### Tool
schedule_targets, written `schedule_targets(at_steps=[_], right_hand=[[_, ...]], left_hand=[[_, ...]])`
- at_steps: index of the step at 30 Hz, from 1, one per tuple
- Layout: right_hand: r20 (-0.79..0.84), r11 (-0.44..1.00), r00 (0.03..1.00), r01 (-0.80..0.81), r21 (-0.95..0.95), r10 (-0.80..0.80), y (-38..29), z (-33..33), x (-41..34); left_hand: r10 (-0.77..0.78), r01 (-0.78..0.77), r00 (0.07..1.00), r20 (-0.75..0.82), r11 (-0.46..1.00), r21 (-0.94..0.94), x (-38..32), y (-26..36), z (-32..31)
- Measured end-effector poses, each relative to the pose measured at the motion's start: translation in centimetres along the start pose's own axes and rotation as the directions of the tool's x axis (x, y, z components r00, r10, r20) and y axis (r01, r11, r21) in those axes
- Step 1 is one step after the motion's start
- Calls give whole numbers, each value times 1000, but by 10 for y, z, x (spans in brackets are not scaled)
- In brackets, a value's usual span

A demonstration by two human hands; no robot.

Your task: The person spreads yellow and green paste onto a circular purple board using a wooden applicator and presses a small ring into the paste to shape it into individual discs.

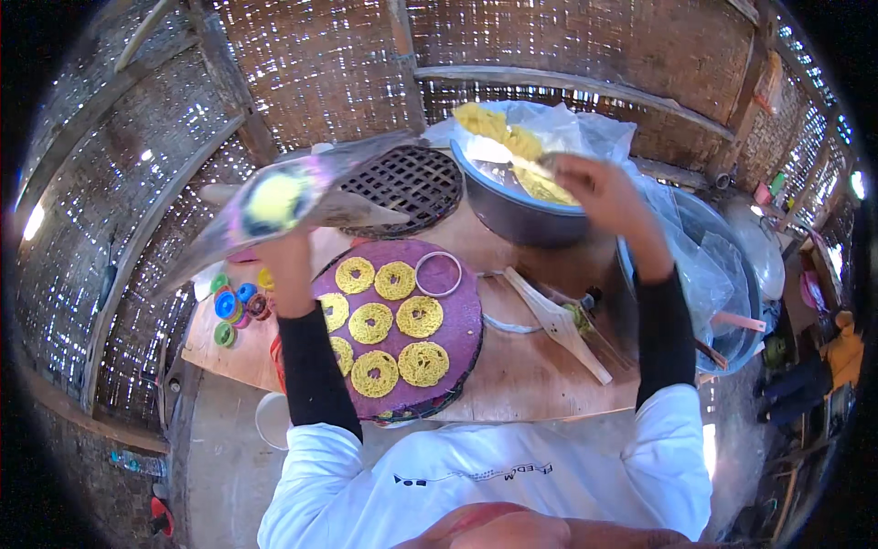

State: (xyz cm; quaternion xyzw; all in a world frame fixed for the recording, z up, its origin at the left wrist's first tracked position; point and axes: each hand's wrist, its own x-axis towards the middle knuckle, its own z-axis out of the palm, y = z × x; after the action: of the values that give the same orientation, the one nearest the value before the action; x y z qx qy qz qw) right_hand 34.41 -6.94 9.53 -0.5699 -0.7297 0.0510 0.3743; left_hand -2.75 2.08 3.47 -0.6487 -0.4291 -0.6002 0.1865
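My left hand [291, 254] grips a wooden press piece [370, 208] with long handles, tilted and blurred by motion. Yellow dough [273, 199] fills the round opening of that piece. Over a dark basin with a blue rim [525, 226], my right hand [597, 182] pinches a pale, blurred utensil [525, 165], perhaps a spoon or spatula. Yellow dough [494, 130] lies at the basin's far side, close to the utensil. Between my forearms, several yellow lacy dough rings [370, 322] rest flat on a round purple mat [456, 336]. A white ring [439, 274] sits at the mat's upper right.
A second wooden handled piece [559, 326] lies right of the mat on the wooden table [535, 401]. Colourful small plastic pieces [236, 305] cluster at the left. Behind stands a woven lattice tray [405, 185]. A blue tub [744, 343] holds plastic sheeting. Another person [844, 350] is far right.
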Motion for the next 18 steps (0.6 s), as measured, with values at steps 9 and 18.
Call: schedule_targets(at_steps=[9,18], right_hand=[[226,510,940,67,-858,256,170,34,84],[412,910,902,-59,411,-127,-33,104,48]], left_hand=[[-276,367,906,321,134,-921,-3,46,-34],[151,258,966,210,-636,-727,-7,53,14]])
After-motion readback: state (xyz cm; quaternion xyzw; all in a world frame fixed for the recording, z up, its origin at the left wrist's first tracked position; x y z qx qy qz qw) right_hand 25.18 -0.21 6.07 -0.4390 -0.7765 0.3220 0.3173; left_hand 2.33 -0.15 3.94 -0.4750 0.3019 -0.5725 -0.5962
